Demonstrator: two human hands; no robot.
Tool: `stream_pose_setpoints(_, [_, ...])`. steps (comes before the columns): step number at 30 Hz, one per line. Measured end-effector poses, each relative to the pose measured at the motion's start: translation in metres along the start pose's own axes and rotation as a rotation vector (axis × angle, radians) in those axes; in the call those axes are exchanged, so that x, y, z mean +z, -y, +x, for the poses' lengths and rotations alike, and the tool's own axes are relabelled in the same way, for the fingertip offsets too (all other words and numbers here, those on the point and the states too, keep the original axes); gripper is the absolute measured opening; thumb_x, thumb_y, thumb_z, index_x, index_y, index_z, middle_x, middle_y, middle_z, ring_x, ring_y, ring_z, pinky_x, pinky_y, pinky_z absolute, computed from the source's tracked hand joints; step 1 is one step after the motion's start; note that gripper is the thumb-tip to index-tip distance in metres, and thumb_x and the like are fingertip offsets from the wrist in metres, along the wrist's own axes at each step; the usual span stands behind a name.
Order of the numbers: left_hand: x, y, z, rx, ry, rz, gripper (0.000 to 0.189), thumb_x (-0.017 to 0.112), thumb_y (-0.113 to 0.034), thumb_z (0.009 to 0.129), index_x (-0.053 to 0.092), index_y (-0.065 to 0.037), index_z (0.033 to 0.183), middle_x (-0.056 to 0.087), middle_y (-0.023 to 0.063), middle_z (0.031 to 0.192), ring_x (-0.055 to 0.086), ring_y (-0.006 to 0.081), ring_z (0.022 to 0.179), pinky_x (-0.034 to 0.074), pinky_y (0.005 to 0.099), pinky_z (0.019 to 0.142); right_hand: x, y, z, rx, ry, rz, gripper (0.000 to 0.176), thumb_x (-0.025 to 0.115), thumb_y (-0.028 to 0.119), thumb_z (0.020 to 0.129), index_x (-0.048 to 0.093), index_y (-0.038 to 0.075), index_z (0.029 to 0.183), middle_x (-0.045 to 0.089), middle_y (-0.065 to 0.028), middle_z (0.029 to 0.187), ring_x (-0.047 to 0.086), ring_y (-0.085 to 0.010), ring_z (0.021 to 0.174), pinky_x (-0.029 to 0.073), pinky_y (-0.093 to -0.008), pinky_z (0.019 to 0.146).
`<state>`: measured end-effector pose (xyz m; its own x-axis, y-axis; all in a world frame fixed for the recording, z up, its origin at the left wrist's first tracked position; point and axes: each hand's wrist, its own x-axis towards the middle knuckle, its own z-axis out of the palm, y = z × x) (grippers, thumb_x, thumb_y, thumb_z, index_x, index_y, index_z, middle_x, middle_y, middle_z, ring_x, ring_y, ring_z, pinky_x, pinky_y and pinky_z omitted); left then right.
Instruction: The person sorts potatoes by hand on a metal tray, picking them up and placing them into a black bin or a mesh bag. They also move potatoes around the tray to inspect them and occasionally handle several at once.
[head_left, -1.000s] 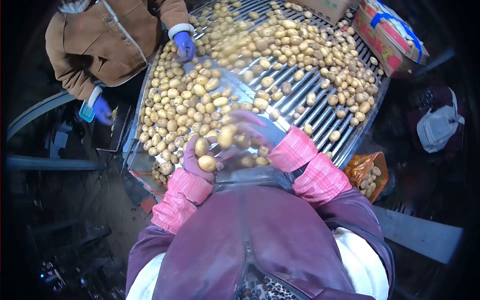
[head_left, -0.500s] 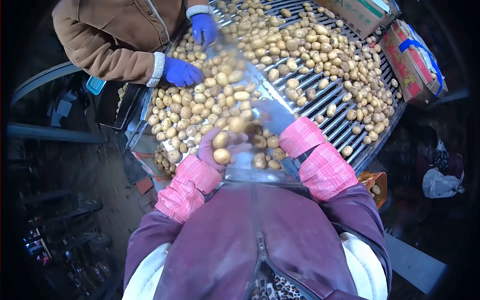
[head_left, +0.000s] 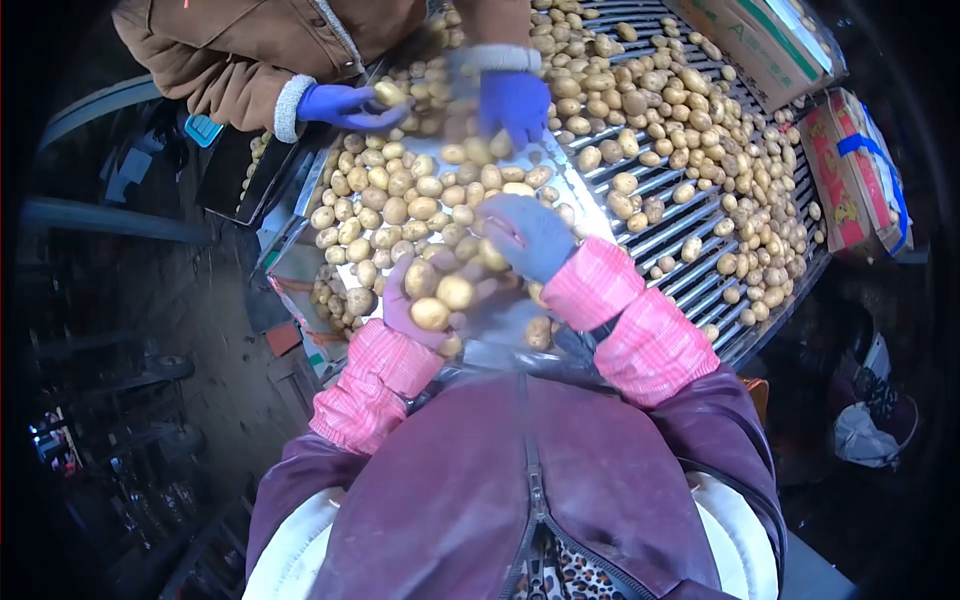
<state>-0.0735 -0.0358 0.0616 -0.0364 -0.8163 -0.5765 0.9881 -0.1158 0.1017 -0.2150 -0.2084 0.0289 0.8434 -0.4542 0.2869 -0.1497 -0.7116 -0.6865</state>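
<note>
Many potatoes (head_left: 410, 185) lie on a pale tray surface and on the metal bars beyond it. My left hand (head_left: 405, 305), in a purplish glove, is cupped palm up around several potatoes (head_left: 430, 313) near the tray's front edge. Beside it on the right, my right hand (head_left: 532, 235), in a grey-blue glove, curls over the tray with its fingers bent around a potato (head_left: 492, 256). Some motion blur covers the space between my two hands. Pink cuffs cover both my wrists.
Across the tray a co-worker's blue-gloved hands (head_left: 515, 105) reach among the potatoes, one holding a potato. Metal bars (head_left: 665, 235) slope off to the right. Cardboard boxes (head_left: 745, 50) and a red box (head_left: 850, 175) stand at the right edge. A dark crate (head_left: 240, 180) is at the left.
My left hand now holds more potatoes. My right hand has moved up and left and curled round a potato. The co-worker's one hand has moved right; the other has picked up a potato.
</note>
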Motion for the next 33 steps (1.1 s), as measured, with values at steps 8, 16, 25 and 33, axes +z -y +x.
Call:
stream_pose_setpoints(8, [-0.051,-0.004,0.002,0.055,0.038,-0.031,0.061,0.044,-0.055,0.095,0.059,-0.002,0.122,0.061,0.0249,0.122,0.058,0.0513,0.114,0.059,0.0381,0.052,0.027,-0.057,0.093,0.239,0.199,-0.522,0.037,0.058,0.028,0.089,0.059,0.026,0.125,0.056,-0.0184,0.122,0.06,-0.0394,0.101,0.05,-0.0469,0.084])
stream_pose_setpoints(16, [-0.057,-0.003,-0.005,0.132,0.038,0.065,0.053,0.044,-0.05,0.097,0.054,-0.003,0.121,0.058,0.0199,0.123,0.056,0.0458,0.117,0.053,0.0499,0.08,0.008,-0.104,0.1,0.493,0.081,0.266,0.036,0.065,0.033,0.089,0.065,0.017,0.121,0.068,-0.0102,0.104,0.066,-0.0217,0.097,0.053,-0.0361,0.084])
stream_pose_setpoints(25, [-0.058,-0.008,-0.011,0.098,-0.018,0.073,0.058,0.046,-0.052,0.096,0.051,-0.003,0.126,0.058,0.0208,0.124,0.06,0.0431,0.11,0.056,0.0487,0.079,-0.029,0.015,0.007,-0.069,0.575,-0.372,0.046,0.07,0.022,0.078,0.062,0.022,0.123,0.06,-0.0122,0.11,0.065,-0.0258,0.089,0.054,-0.0412,0.075])
stream_pose_setpoints(33, [-0.043,0.002,-0.005,0.292,-0.168,0.291,0.049,0.047,-0.049,0.097,0.059,-0.002,0.107,0.063,0.0179,0.106,0.067,0.0368,0.091,0.059,0.0425,0.073,-0.003,0.011,-0.018,0.287,0.416,-0.005,0.043,0.071,0.02,0.078,0.06,0.019,0.119,0.057,-0.0149,0.109,0.064,-0.0277,0.091,0.053,-0.042,0.072])
